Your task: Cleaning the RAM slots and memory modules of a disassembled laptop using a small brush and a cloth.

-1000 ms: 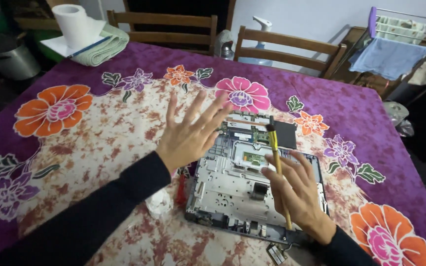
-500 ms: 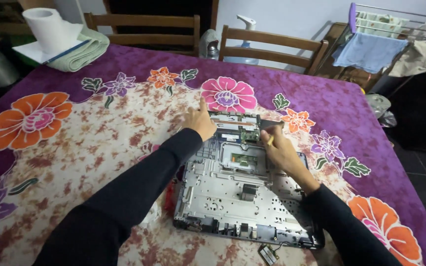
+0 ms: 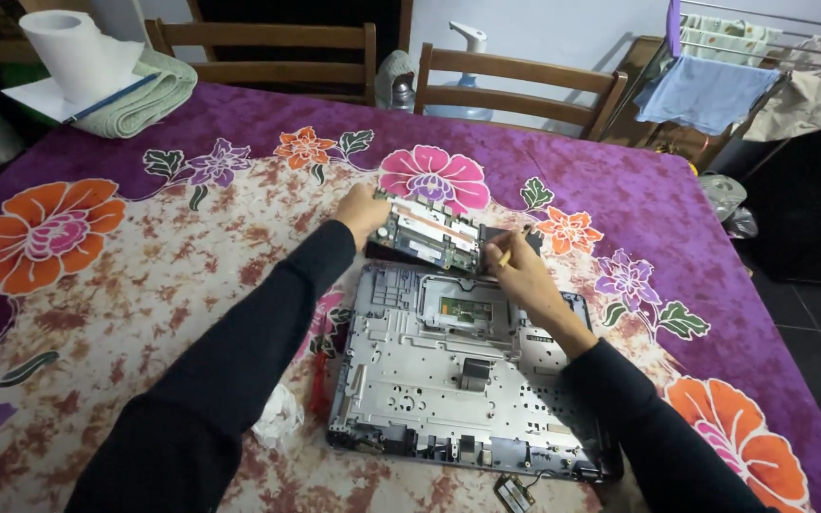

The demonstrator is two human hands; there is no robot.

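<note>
A grey metal laptop chassis (image 3: 429, 380) lies open on the flowered purple tablecloth (image 3: 144, 266). Above its far edge, my left hand (image 3: 361, 211) grips the left end of a green circuit board (image 3: 428, 235) and holds it tilted up off the chassis. My right hand (image 3: 515, 271) is at the board's right end and holds a brush with a yellow handle (image 3: 505, 255); its dark head rests against the board's corner.
A paper roll (image 3: 68, 47) and a folded green towel (image 3: 140, 100) sit at the far left corner. Two wooden chairs (image 3: 515, 85) stand behind the table. A small loose card (image 3: 515, 494) and a white crumpled wipe (image 3: 277, 418) lie near the chassis front.
The circuit board has come up out of the chassis and now sits tilted beyond its far edge. Both hands moved away from me to the board's ends.
</note>
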